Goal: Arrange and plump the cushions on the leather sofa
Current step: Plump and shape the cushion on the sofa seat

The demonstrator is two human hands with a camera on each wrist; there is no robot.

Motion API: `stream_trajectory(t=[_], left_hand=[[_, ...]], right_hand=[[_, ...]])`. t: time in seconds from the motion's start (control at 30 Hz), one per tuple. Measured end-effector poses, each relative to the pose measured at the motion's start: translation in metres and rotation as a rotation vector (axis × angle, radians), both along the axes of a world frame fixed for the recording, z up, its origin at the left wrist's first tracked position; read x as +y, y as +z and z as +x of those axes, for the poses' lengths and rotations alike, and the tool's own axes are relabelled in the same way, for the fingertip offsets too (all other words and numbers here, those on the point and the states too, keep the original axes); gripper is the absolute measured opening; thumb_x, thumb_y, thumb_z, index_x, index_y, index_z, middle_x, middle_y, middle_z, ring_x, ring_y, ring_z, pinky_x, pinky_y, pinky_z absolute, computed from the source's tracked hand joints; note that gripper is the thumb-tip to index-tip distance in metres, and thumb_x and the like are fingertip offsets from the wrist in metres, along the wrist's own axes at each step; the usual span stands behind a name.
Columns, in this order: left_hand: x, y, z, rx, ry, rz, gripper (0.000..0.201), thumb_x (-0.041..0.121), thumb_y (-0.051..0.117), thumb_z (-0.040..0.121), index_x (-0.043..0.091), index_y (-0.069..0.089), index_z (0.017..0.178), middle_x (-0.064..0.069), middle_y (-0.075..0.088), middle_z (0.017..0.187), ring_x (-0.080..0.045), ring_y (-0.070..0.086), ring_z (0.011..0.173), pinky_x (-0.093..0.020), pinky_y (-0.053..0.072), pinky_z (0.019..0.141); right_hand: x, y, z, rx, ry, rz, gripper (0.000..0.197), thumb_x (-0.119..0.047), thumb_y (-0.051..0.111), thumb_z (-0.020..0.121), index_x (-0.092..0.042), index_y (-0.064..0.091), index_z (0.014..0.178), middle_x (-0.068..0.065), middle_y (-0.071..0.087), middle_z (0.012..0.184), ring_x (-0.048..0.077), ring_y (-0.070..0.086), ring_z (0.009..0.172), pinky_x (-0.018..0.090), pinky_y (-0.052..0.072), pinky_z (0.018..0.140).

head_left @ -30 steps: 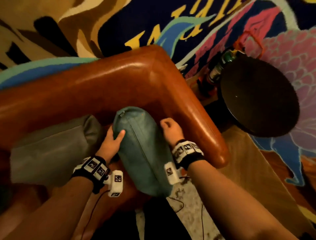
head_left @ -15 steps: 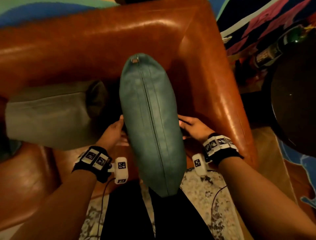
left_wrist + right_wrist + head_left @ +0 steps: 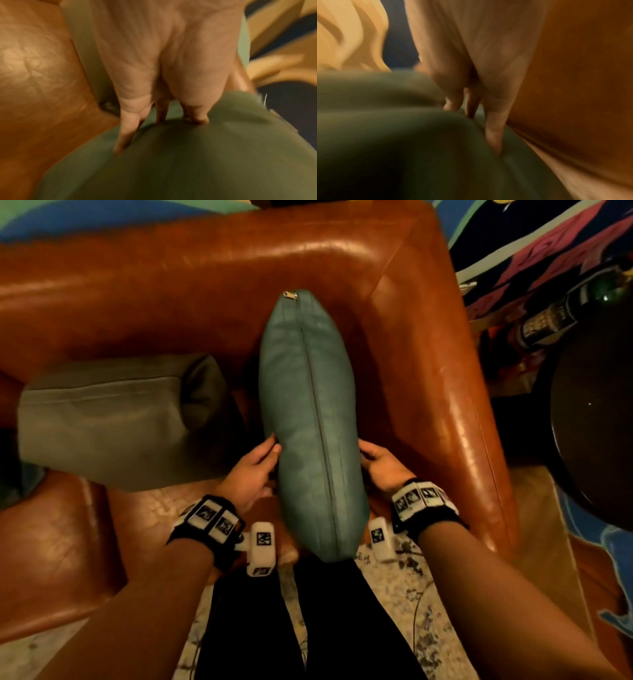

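Note:
A teal cushion (image 3: 311,422) stands on edge with its zip seam up, over the seat corner of the brown leather sofa (image 3: 205,285). My left hand (image 3: 253,470) presses its left face and my right hand (image 3: 380,463) presses its right face, so it is squeezed between them. In the left wrist view the left hand's (image 3: 163,67) straight fingers dig into the teal cushion (image 3: 188,162). The right wrist view shows the same for the right hand (image 3: 479,54) on the teal cushion (image 3: 402,135). A grey cushion (image 3: 113,419) leans against the backrest to the left.
The sofa's right armrest (image 3: 445,392) runs close beside my right hand. Beyond it stand a round dark side table (image 3: 596,422) and a green bottle (image 3: 548,320). My dark-trousered legs (image 3: 308,628) stand on a pale speckled rug (image 3: 394,611) before the seat.
The teal cushion has come out of the corner and turned zip seam up. Both hands slid down to its lower sides, the right hand going from a fist to flat fingers.

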State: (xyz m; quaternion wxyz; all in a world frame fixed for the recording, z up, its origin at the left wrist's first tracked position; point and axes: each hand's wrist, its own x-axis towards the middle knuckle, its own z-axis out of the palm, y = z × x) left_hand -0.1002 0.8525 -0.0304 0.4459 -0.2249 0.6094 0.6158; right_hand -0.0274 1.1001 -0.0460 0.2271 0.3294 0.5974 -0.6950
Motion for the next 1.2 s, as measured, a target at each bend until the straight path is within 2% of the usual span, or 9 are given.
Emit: stream_trajectory(t=[0.13, 0.33, 0.43, 0.63, 0.77, 0.87, 1.0, 1.1, 1.2], left_hand=[[0.004, -0.013, 0.008, 0.025, -0.198, -0.047, 0.054, 0.036, 0.055, 0.099, 0.047, 0.035, 0.148, 0.012, 0.043, 0.151, -0.017, 0.044, 0.137, -0.050, 0.043, 0.104], [0.023, 0.047, -0.008, 0.953, -0.302, -0.358, 0.024, 0.020, 0.055, 0.099, 0.017, 0.072, 0.116, 0.005, 0.071, 0.120, -0.002, 0.060, 0.114, -0.007, 0.039, 0.098], [0.048, 0.049, -0.005, 1.266, -0.774, -0.013, 0.036, 0.001, 0.046, 0.093, 0.008, 0.069, 0.121, -0.007, 0.065, 0.132, -0.011, 0.051, 0.130, -0.029, 0.036, 0.114], [0.035, 0.018, -0.074, 1.612, -1.635, -0.356, 0.050, 0.046, 0.030, 0.098, 0.044, 0.037, 0.148, 0.002, 0.026, 0.163, -0.027, 0.021, 0.151, -0.071, 0.022, 0.111], [0.058, 0.018, -0.140, 1.245, -1.655, -0.621, 0.064, 0.072, 0.021, 0.092, 0.056, 0.000, 0.151, 0.010, -0.012, 0.166, -0.030, -0.012, 0.153, -0.073, 0.003, 0.111], [0.081, 0.031, -0.173, 1.277, -1.405, -0.566, 0.070, 0.063, 0.044, 0.094, 0.048, 0.011, 0.154, -0.002, -0.015, 0.166, -0.044, -0.010, 0.150, -0.065, 0.007, 0.116], [0.106, 0.030, -0.211, 0.948, -0.808, -0.338, 0.083, 0.053, 0.070, 0.082, 0.006, 0.044, 0.146, -0.023, 0.043, 0.148, -0.035, 0.046, 0.135, -0.044, 0.037, 0.114], [0.116, 0.036, -0.231, 0.521, -0.623, -0.086, 0.042, 0.035, 0.078, 0.079, 0.007, 0.072, 0.110, -0.009, 0.077, 0.098, -0.022, 0.073, 0.090, -0.044, 0.059, 0.088], [0.113, 0.041, -0.247, 0.264, -0.598, 0.048, 0.033, 0.019, 0.072, 0.087, 0.007, 0.068, 0.118, -0.007, 0.076, 0.104, -0.017, 0.074, 0.090, -0.036, 0.061, 0.079]], right_hand=[[-0.003, -0.011, 0.013, -0.074, -0.124, 0.075, 0.052, 0.023, 0.047, 0.090, 0.004, 0.051, 0.138, -0.007, 0.077, 0.085, 0.005, 0.073, 0.077, 0.022, 0.057, 0.066], [-0.012, 0.053, 0.008, 0.111, -0.105, 0.560, 0.053, -0.006, 0.050, 0.096, -0.032, 0.050, 0.143, -0.012, 0.065, 0.115, -0.011, 0.061, 0.081, 0.006, 0.045, 0.081], [-0.069, 0.081, 0.004, 0.363, -0.044, 0.639, 0.051, -0.010, 0.043, 0.100, -0.023, 0.042, 0.149, -0.001, 0.042, 0.152, 0.009, 0.033, 0.144, 0.018, 0.021, 0.118], [-0.127, 0.035, 0.050, -0.010, 0.349, 1.119, 0.063, -0.049, 0.027, 0.103, -0.037, -0.004, 0.156, -0.006, -0.003, 0.166, 0.019, -0.005, 0.154, 0.055, 0.005, 0.122], [-0.141, 0.029, 0.083, -0.291, 0.175, 1.143, 0.066, -0.066, 0.026, 0.097, -0.055, -0.014, 0.148, -0.005, -0.012, 0.166, 0.033, -0.006, 0.153, 0.063, 0.005, 0.119], [-0.143, 0.028, 0.100, -0.433, -0.373, 0.779, 0.092, -0.065, 0.059, 0.084, -0.044, 0.002, 0.154, 0.011, 0.011, 0.165, 0.036, 0.024, 0.147, 0.054, 0.031, 0.115], [-0.146, 0.019, 0.117, -0.256, -1.089, 0.250, 0.049, -0.037, 0.089, 0.067, -0.018, 0.066, 0.106, 0.018, 0.071, 0.115, 0.030, 0.070, 0.097, 0.050, 0.056, 0.090], [-0.141, 0.025, 0.129, -0.116, -1.172, 0.225, 0.058, -0.049, 0.089, 0.060, -0.012, 0.073, 0.102, 0.013, 0.076, 0.104, 0.032, 0.071, 0.100, 0.054, 0.054, 0.095], [-0.136, 0.033, 0.140, 0.092, -1.308, 0.030, 0.079, -0.035, 0.092, 0.061, 0.006, 0.061, 0.121, 0.023, 0.068, 0.120, 0.039, 0.062, 0.117, 0.050, 0.047, 0.105]])
